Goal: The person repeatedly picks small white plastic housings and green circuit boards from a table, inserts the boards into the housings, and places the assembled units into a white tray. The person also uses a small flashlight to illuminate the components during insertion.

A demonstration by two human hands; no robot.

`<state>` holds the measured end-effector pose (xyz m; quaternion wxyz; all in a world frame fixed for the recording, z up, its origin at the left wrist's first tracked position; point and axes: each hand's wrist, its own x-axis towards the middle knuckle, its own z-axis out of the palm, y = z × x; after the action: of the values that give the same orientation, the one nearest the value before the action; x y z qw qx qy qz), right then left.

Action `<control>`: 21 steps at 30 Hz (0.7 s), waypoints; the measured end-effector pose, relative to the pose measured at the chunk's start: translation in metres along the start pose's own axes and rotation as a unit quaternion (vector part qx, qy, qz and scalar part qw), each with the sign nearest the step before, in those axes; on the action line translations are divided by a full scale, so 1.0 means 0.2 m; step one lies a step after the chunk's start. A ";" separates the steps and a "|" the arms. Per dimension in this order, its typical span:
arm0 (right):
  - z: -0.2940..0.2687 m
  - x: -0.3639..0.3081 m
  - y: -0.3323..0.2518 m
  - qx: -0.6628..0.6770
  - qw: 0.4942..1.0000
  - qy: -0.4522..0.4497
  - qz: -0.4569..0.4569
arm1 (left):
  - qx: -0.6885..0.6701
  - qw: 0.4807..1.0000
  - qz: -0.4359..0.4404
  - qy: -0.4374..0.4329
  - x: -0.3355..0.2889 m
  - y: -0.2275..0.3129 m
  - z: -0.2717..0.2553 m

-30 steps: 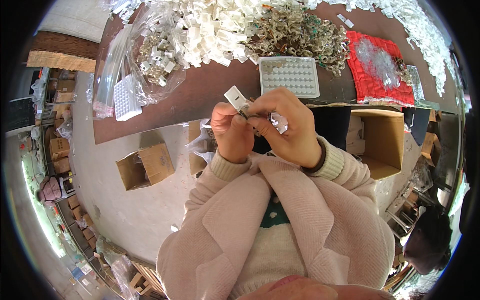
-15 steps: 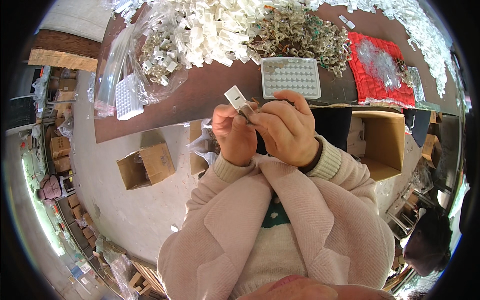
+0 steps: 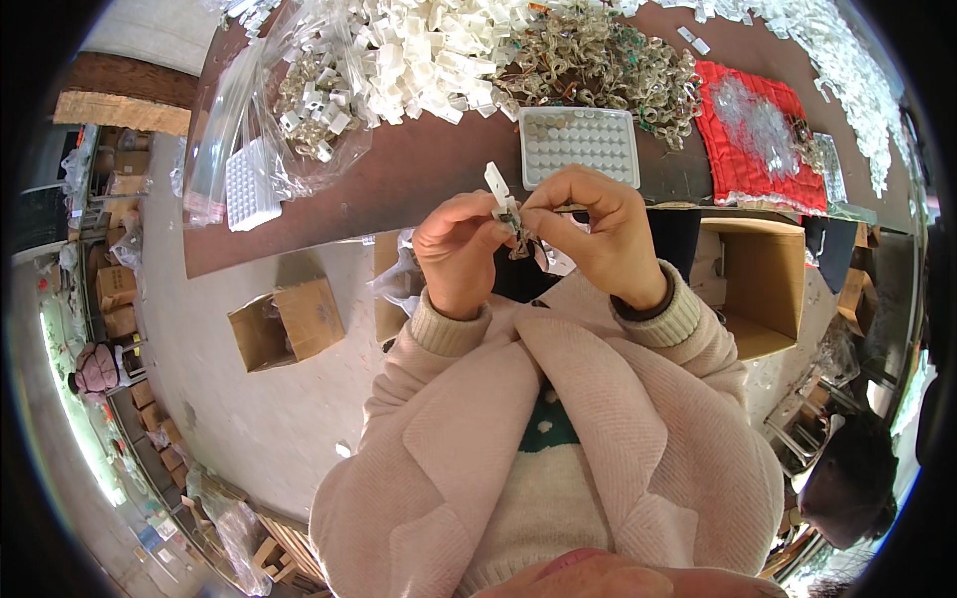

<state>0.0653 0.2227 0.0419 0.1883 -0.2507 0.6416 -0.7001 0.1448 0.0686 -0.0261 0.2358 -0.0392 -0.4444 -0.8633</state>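
Observation:
My left hand (image 3: 459, 251) pinches a small white plastic housing (image 3: 497, 184) that tilts upward, just off the table's near edge. Beneath its white top hangs a clear, greyish part with small dark bits too fine to make out. My right hand (image 3: 603, 237) closes thumb and forefinger at the right side of this same part; what lies between those fingertips is partly hidden. Just beyond my right hand stands a white tray (image 3: 581, 149) with rows of round pockets, some of them holding small grey discs.
Across the brown table (image 3: 399, 174) lie a heap of white housings (image 3: 419, 60) and a pile of clear parts with wires (image 3: 608, 70). A red cloth (image 3: 710, 130) bears clear plastic pieces. At left are plastic bags (image 3: 239, 130) and another white tray (image 3: 251, 189). Cardboard boxes (image 3: 309, 317) stand below.
The white housing has turned from showing its flat face to a narrow edge. My right hand has shifted right and its fingers now meet the part's side.

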 end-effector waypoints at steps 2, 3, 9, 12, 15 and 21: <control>0.00 0.01 0.01 -0.022 0.999 0.035 -0.021 | -0.009 0.999 -0.015 0.041 0.00 0.00 0.02; 0.00 0.01 0.01 -0.042 0.997 0.032 -0.060 | -0.013 0.997 -0.028 0.068 0.00 -0.01 0.03; -0.02 0.00 -0.01 -0.067 0.995 -0.013 -0.065 | 0.093 0.995 0.027 -0.002 0.01 0.00 0.03; -0.02 0.01 0.00 0.030 0.998 -0.045 0.010 | 0.067 0.998 0.005 -0.004 0.01 0.00 0.02; -0.02 0.01 0.01 0.091 0.993 -0.058 0.048 | -0.006 0.999 -0.025 0.028 0.01 -0.01 0.02; -0.03 0.02 0.03 0.030 0.998 -0.022 0.041 | -0.001 1.000 -0.016 0.018 0.02 0.00 0.02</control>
<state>0.0586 0.2253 0.0354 0.2384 -0.2331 0.6258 -0.7052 0.1415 0.0696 -0.0223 0.2301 -0.0171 -0.4395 -0.8681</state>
